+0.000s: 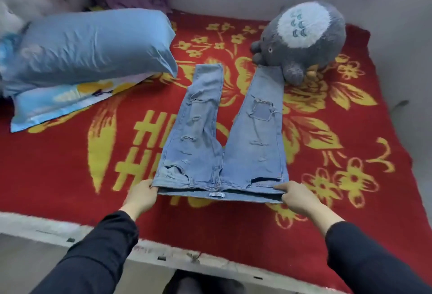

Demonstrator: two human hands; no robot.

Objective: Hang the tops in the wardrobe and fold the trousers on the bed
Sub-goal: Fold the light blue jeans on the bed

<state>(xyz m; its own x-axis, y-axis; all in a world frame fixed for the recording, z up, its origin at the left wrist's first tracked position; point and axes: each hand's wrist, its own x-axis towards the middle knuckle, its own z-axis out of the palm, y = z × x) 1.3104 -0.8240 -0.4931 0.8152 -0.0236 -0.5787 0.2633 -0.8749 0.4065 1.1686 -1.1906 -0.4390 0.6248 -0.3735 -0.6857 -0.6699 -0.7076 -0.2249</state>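
- Here, the jeans (pixel 222 134) are laid flat on the bed (pixel 70 176), legs spread towards the plush toy (pixel 301 41).
- The waistband corners are pinched by the left hand (pixel 142 196) and right hand (pixel 298 196), probably so the denim is drawn taut for folding.

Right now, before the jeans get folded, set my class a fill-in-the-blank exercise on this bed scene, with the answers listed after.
1. The left grip and right grip hold the jeans by the ____.
2. The jeans lie on a ____ blanket with yellow flowers.
3. A grey plush toy touches the hem of one jeans ____.
4. The top pillow is plain ____.
Missing words: waistband; red; leg; blue.
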